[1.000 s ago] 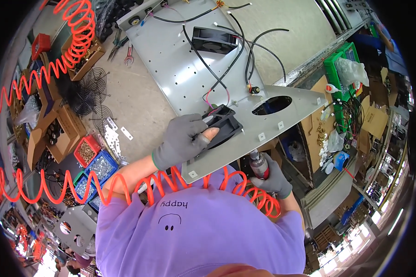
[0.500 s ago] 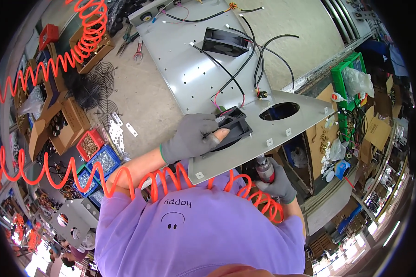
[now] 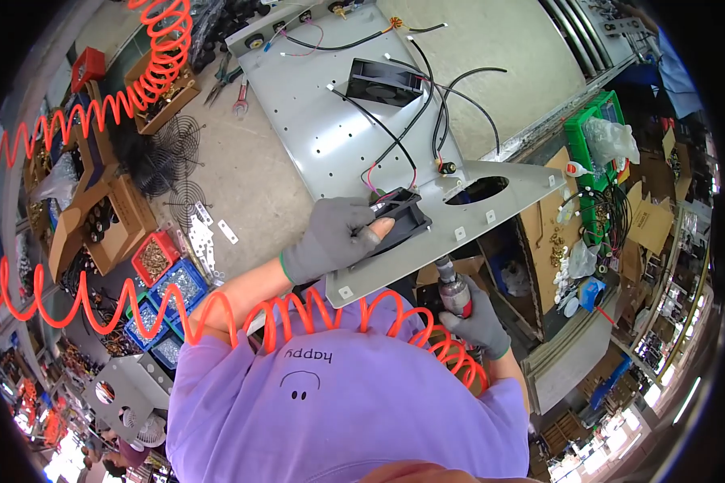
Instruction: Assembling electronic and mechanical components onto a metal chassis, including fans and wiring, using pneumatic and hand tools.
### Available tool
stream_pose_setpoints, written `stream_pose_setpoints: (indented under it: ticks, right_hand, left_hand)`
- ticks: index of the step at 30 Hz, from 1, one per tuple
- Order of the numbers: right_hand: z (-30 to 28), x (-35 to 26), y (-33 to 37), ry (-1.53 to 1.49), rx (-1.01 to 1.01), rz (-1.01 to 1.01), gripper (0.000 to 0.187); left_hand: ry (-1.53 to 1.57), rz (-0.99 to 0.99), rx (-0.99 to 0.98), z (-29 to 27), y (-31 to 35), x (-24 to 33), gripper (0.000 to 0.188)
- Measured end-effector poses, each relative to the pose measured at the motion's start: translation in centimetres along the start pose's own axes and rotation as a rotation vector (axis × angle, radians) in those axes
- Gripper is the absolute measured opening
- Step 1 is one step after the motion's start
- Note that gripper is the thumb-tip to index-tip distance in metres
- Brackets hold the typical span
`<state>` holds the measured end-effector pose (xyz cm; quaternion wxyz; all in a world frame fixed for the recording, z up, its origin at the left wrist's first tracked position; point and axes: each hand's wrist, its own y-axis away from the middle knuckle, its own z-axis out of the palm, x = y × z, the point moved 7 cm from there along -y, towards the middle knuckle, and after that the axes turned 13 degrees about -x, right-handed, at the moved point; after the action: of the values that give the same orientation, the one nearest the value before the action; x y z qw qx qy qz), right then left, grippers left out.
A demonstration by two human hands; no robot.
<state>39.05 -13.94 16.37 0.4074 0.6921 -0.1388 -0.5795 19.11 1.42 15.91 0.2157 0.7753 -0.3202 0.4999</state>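
My left hand (image 3: 335,235), in a grey glove with a bare thumb tip, grips a black square cooling fan (image 3: 401,219). The fan rests against the inner side of the upright grey panel (image 3: 427,256), beside its oval hole. My right hand (image 3: 483,320), gloved too, is wrapped round a pneumatic screwdriver (image 3: 454,293) with a red and metal body. The driver's front end points up at the panel's outer face; its tip is hidden behind the panel edge. A second black fan (image 3: 385,82) lies on the perforated metal plate (image 3: 322,121), with black cables around it.
A coiled red air hose (image 3: 242,318) runs across my chest. Left are fan guards (image 3: 177,153), small metal strips (image 3: 200,241), a wrench (image 3: 241,98) and bins of screws (image 3: 155,258). A green crate (image 3: 576,137) and black cables (image 3: 612,213) lie to the right.
The panel and plate appear slightly shifted left and up in view. The screwdriver in my right hand sits a little farther left, close under the panel. My left hand keeps its grip on the fan.
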Motion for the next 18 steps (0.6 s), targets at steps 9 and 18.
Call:
stream_pose_setpoints:
  ticks: [9, 18]
  right_hand:
    - [-0.3, -0.2, 0.9, 0.055, 0.100, -0.096, 0.055]
    - [4.0, 8.1, 0.9, -0.605, -0.201, -0.016, 0.039]
  left_hand:
    - [0.516, -0.246, 0.146, -0.7, 1.0, -3.9, 0.024]
    - [0.968, -0.378, 0.089, 6.5, 13.3, -17.6, 0.026]
